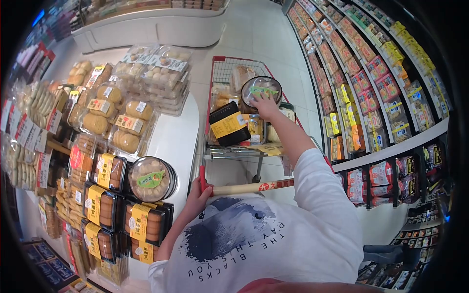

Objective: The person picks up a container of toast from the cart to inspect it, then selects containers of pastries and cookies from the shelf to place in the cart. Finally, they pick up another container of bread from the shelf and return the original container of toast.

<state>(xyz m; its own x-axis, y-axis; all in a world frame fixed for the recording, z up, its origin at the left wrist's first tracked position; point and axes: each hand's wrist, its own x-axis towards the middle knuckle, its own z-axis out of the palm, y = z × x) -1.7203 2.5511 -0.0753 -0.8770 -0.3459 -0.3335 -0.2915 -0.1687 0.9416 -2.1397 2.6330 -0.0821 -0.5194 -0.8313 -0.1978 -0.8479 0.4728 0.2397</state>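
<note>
A shopping cart [225,59] with a red rim stands in front of me. My right hand [264,106] reaches over it and touches a round clear-lidded container [248,88] with a green label; its fingers lie spread on the lid, the fingertips near the label. A black package [226,128] with a yellow label, a jar-like tub [255,128] and several bagged goods lie in the cart near the container. My left hand [199,196] is wrapped round the red end of the cart's handle [234,189].
On the left, a white display table [188,122] bears stacked pastry boxes and another round container [152,179]. Packed shelves [342,83] curve along the right side. A person's legs [383,254] show at the lower right. A white counter [146,31] stands beyond.
</note>
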